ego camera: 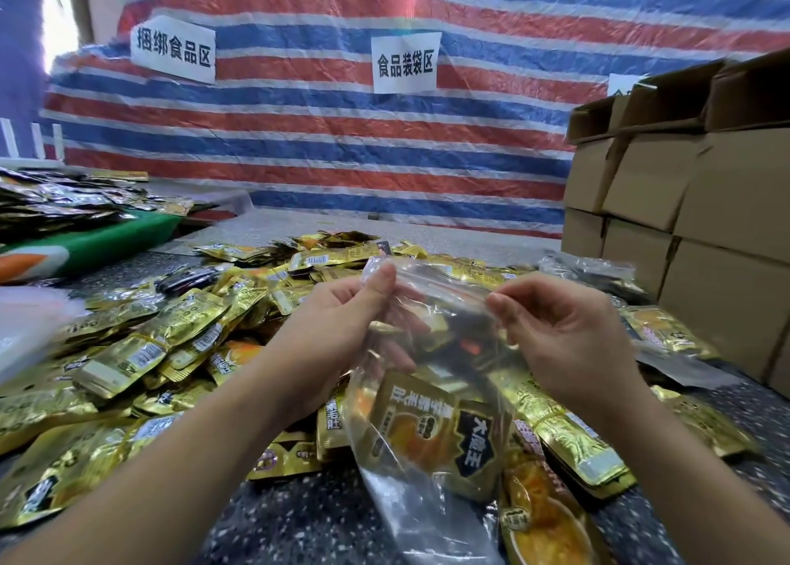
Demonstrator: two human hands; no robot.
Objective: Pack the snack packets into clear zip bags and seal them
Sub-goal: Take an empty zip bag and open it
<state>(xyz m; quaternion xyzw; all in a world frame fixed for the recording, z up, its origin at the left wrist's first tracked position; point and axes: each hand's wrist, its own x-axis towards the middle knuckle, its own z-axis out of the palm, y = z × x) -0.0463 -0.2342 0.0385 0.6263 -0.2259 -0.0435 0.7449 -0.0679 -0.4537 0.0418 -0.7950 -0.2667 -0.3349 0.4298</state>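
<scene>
Holding the clear zip bag (427,393) up over the worktop (299,513), your left hand (342,321) and right hand (564,334) pinch its top corners. Gold snack packets (431,428) sit inside. Sealing looks next: press along the zip.

on the striped tarp (299,145) hang white paper signs. the left sign (173,48) reads 捆绑食品区 in black characters. the middle sign (405,63) reads 食品装袋区. a third sign (622,85) at the right is mostly hidden behind cardboard boxes (684,188) and cannot be read. inside the clear bag (427,393), a gold packet (431,432) bears 大魔王 in white on a black patch, seen tilted. other loose packets (141,355) carry barcode labels and print too blurred to make out.
</scene>
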